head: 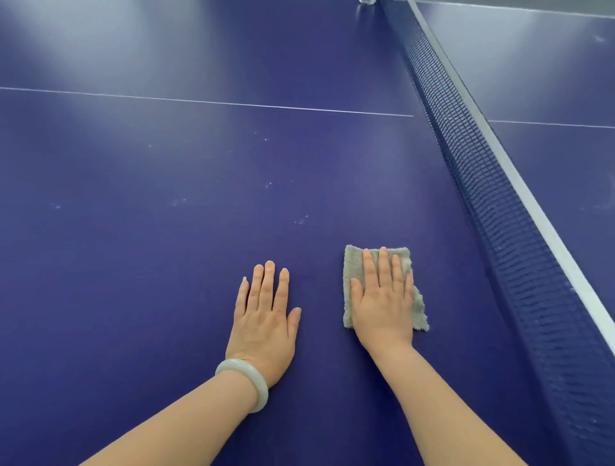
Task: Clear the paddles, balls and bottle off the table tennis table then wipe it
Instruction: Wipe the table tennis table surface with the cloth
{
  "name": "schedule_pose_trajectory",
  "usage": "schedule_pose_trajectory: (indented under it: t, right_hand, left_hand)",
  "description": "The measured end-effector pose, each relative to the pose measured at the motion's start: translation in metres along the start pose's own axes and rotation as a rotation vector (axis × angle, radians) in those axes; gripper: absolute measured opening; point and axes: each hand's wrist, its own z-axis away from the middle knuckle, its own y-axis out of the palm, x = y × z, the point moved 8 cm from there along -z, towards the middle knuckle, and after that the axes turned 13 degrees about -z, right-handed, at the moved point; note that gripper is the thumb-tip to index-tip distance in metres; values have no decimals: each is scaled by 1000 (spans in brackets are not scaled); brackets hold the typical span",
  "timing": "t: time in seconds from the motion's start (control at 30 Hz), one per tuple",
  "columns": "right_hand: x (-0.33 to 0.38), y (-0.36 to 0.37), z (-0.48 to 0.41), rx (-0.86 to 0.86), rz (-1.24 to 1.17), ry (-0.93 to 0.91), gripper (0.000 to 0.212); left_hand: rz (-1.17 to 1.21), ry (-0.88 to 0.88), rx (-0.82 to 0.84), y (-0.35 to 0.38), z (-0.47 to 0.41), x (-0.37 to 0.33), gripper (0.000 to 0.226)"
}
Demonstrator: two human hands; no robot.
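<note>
The blue table tennis table [166, 199] fills the view. A folded grey-green cloth [353, 266] lies flat on it near the net, and my right hand [382, 299] presses down on the cloth with straight fingers. To its left my left hand [264, 316], with a pale bangle on the wrist, rests flat on the bare table surface, fingers spread. Small white specks dot the surface ahead of the hands. At the very top edge, a bit of a clear object [367, 1] stands by the net; I cannot tell what it is.
The dark blue net [482, 173] with its white top band runs diagonally from the top middle to the lower right. A thin white centre line [206, 101] crosses the table ahead. The other half of the table [549, 83] lies beyond the net.
</note>
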Motion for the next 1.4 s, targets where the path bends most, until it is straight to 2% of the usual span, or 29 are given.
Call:
schedule_pose_trajectory:
  t: [0.13, 0.2, 0.27, 0.3, 0.37, 0.43, 0.5, 0.57, 0.67, 0.73, 0.77, 0.83, 0.9, 0.93, 1.0, 1.07, 1.17, 1.23, 1.27, 1.33, 1.4]
  right_hand:
    - [-22, -6, 33, -50, -10, 46, 68]
    - [-18, -7, 40, -66, -32, 101, 68]
    - [7, -3, 38, -85, -50, 111, 69]
    - [28, 2, 35, -69, -52, 61, 69]
    - [78, 16, 30, 6, -42, -157, 66]
    - [110, 29, 25, 102, -49, -405, 63]
    - [106, 30, 5, 169, -52, -513, 63]
    - [69, 21, -29, 115, -23, -404, 62]
    - [7, -5, -74, -30, -12, 8, 58]
    - [9, -7, -83, -72, -42, 194, 60]
    - [27, -3, -84, -82, -52, 211, 61]
    - [85, 15, -80, -51, -55, 30, 60]
    - [148, 38, -64, 45, -47, -323, 62]
    - [166, 45, -56, 125, -49, -472, 65]
    - [162, 43, -68, 208, -36, -591, 66]
    - [116, 25, -102, 100, 21, -467, 67]
    - [28, -9, -147, -21, -43, 20, 58]
    - [25, -11, -150, -44, -71, 170, 59]
    - [40, -8, -148, -55, -58, 161, 59]
    - [94, 8, -141, -26, -24, -69, 60]
    - [153, 33, -122, 101, 0, -465, 59]
  left_hand:
    - [197, 42, -9, -13, -6, 25, 57]
    - [172, -90, -76, -24, -9, 66, 57]
    - [92, -289, -62, -24, -14, 111, 60]
    - [84, -386, -22, -20, -18, 131, 63]
    - [131, -533, 50, -10, -25, 158, 66]
    - [167, -604, 75, -2, -31, 170, 68]
    - [118, -625, 59, 5, -32, 172, 69]
    - [27, -625, 25, 7, -30, 168, 70]
    - [-38, -641, -18, 9, -29, 167, 71]
    - [-43, -652, -11, 10, -29, 167, 70]
    - [-46, -652, -7, 10, -30, 167, 71]
    - [-46, -650, -2, 9, -30, 166, 73]
    - [-41, -651, 14, 8, -30, 166, 78]
    - [-41, -650, 16, 8, -30, 166, 79]
    - [-43, -656, 14, 8, -30, 167, 79]
    - [-40, -661, 19, 9, -30, 168, 78]
    - [-48, -659, 30, 11, -31, 167, 76]
    - [-54, -662, 36, 12, -30, 168, 76]
    - [-54, -663, 34, 12, -30, 168, 76]
    - [-53, -662, 32, 10, -31, 167, 76]
    - [-48, -664, 35, 9, -31, 168, 77]
